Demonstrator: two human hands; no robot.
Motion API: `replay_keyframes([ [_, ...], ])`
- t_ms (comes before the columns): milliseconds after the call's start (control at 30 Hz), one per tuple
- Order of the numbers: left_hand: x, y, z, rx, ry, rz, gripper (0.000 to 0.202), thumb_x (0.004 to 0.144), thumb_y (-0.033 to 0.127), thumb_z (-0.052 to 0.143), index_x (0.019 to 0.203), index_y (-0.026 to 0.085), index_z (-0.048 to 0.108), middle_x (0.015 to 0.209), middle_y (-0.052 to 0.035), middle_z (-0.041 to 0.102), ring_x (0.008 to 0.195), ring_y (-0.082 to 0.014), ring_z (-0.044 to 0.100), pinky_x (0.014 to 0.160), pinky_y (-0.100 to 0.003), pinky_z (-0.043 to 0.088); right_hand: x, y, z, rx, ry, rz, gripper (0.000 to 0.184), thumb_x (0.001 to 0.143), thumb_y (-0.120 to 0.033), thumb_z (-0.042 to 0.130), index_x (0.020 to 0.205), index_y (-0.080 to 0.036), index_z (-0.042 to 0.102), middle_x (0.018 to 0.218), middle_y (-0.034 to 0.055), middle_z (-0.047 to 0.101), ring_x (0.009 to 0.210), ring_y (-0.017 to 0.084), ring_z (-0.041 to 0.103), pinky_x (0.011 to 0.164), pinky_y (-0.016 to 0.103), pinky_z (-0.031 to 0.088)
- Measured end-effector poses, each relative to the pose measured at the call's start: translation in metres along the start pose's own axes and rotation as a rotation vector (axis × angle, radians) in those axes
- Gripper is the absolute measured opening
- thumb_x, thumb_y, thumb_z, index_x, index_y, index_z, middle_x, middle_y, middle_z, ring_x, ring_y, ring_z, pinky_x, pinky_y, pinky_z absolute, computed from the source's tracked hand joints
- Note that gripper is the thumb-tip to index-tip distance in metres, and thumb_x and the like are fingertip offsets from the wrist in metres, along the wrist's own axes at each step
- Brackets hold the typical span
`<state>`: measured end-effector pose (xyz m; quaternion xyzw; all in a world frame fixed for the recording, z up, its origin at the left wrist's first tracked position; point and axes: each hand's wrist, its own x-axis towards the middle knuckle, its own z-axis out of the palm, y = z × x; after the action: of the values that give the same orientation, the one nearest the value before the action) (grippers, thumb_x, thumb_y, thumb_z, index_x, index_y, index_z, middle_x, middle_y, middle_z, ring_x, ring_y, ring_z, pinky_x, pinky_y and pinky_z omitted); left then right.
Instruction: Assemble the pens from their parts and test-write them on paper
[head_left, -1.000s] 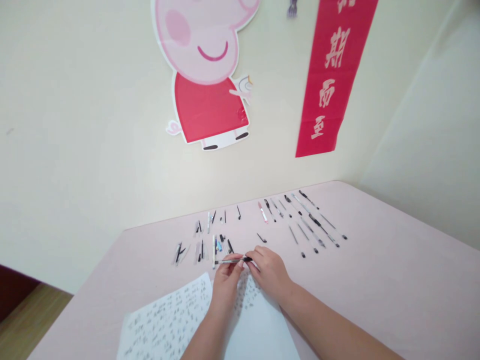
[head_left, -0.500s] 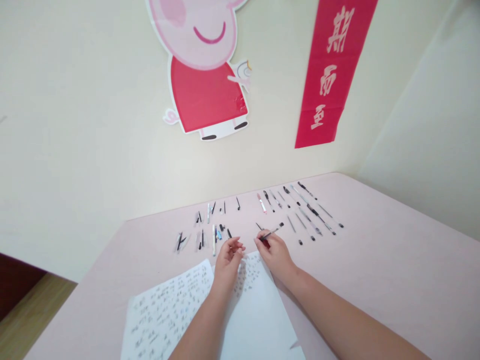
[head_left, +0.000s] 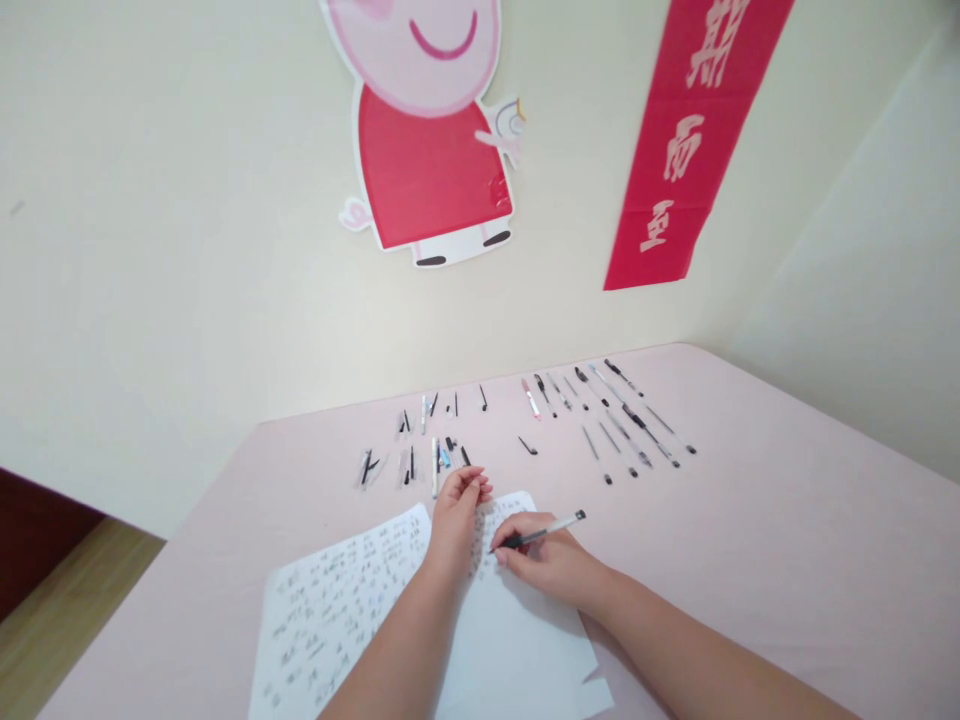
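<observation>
My right hand (head_left: 544, 555) is closed around a pen (head_left: 544, 530) with a clear barrel and a black grip. Its tip points down at the handwriting on the white sheet (head_left: 517, 650). My left hand (head_left: 459, 505) rests at the sheet's upper left, its fingers loosely bent and apart, holding nothing. Under my left forearm, a second page (head_left: 337, 600) is filled with dark handwriting. A black pen cap (head_left: 528, 446) lies on the table just beyond my hands.
Pens and parts lie in rows on the pink table (head_left: 787, 540): pen pieces (head_left: 409, 465) at left, several pens (head_left: 637, 435) at right. Behind rises a wall with a pig cutout (head_left: 435, 170) and a red banner (head_left: 690, 150).
My right hand has come down and nearer with the pen, from beyond the sheet's top edge onto the writing. The black cap now shows fully. The view has shifted slightly.
</observation>
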<state>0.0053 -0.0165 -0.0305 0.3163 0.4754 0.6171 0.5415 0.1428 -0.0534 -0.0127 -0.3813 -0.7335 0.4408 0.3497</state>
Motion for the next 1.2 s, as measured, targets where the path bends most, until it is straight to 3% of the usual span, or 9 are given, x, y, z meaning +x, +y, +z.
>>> replay_keyframes([
  [167, 0.003, 0.002, 0.001, -0.072, 0.017, -0.036, 0.019, 0.063, 0.022, 0.063, 0.081, 0.016, 0.060, 0.071, -0.0004, 0.061, 0.066, -0.0099, 0.056, 0.063, -0.022, 0.042, -0.003, -0.001, 0.013, -0.083, -0.109, 0.017, 0.016, 0.066, -0.008, 0.053, 0.075, -0.019, 0.061, 0.066, -0.0022, 0.059, 0.056, 0.009, 0.051, 0.053, 0.018, 0.042],
  [400, 0.002, 0.002, 0.000, -0.031, -0.031, -0.058, 0.018, 0.064, 0.024, 0.065, 0.079, 0.016, 0.061, 0.067, -0.0001, 0.060, 0.064, -0.0096, 0.055, 0.063, -0.023, 0.042, 0.000, 0.010, 0.016, -0.201, -0.033, -0.022, 0.016, 0.063, -0.005, 0.047, 0.066, -0.019, 0.054, 0.056, -0.0046, 0.051, 0.051, 0.009, 0.047, 0.049, 0.018, 0.037],
  [1200, 0.003, -0.002, -0.003, 0.035, -0.035, -0.022, 0.014, 0.068, 0.023, 0.062, 0.081, 0.017, 0.062, 0.070, -0.0012, 0.061, 0.064, -0.0102, 0.057, 0.064, -0.024, 0.043, -0.004, 0.006, 0.015, -0.311, -0.063, -0.087, 0.017, 0.061, -0.006, 0.046, 0.062, -0.018, 0.057, 0.055, -0.0028, 0.053, 0.051, 0.010, 0.047, 0.051, 0.020, 0.037],
])
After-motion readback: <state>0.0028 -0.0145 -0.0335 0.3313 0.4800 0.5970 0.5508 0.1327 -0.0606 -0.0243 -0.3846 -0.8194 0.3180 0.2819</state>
